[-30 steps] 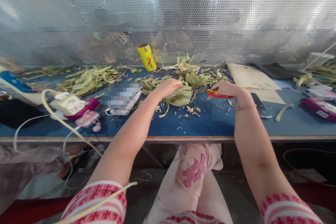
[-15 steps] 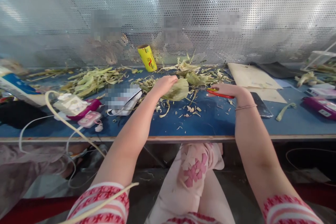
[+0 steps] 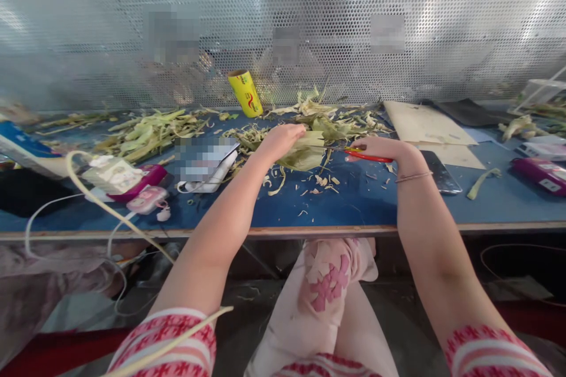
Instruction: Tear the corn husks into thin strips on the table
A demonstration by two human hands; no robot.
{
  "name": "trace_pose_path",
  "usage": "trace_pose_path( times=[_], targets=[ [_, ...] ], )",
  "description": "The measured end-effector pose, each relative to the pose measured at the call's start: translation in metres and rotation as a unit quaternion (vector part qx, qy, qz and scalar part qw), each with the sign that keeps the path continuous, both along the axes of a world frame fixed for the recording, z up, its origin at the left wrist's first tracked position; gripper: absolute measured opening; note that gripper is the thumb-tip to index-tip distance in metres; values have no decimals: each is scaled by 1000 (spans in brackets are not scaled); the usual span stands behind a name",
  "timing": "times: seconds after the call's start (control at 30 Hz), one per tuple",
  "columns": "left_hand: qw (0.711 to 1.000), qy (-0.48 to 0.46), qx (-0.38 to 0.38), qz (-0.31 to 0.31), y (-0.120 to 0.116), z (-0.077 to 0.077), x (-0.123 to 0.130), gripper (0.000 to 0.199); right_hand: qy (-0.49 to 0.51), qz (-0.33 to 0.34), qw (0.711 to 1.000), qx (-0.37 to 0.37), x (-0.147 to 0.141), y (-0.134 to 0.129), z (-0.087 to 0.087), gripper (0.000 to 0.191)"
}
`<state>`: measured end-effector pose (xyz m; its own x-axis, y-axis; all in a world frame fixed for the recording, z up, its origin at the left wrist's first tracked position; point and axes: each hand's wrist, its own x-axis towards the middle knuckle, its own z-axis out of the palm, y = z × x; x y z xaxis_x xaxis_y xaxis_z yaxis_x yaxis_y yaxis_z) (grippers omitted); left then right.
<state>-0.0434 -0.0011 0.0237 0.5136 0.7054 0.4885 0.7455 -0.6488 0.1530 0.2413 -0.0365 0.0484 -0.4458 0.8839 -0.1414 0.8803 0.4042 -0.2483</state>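
Observation:
My left hand (image 3: pixel 285 138) is closed on a broad, pale green dried leaf (image 3: pixel 305 156) near the middle of the bench. Red-handled scissors (image 3: pixel 371 157) are gripped in my right hand (image 3: pixel 378 148), their blades pointing left and reaching the leaf's right side. A straight slit or edge shows in the leaf by the blades. More crumpled leaves (image 3: pixel 331 128) lie just behind it. Small pale trimmings (image 3: pixel 325 182) are scattered on the blue bench top in front of the scissors.
Leaf strips (image 3: pixel 154 132) are heaped at left. A yellow tube (image 3: pixel 246 94) leans by the perforated metal screen (image 3: pixel 309 29). Phones (image 3: pixel 437 174), brown card (image 3: pixel 428 123) and a purple box (image 3: pixel 542 175) lie right. A pale cable (image 3: pixel 110 206) crosses the left edge.
The scissor blades now meet the leaf, and a straight-edged flap shows along its upper right. My left hand has shifted slightly right; the view has moved a little.

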Motion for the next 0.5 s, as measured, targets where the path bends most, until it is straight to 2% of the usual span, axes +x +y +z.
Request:
trace_pose_path(
  times=[0.5],
  targets=[
    [1000,-2,-4,6,1,0,-1,27,12,-15,1000,-8,-1,-1,1,57]
  ],
)
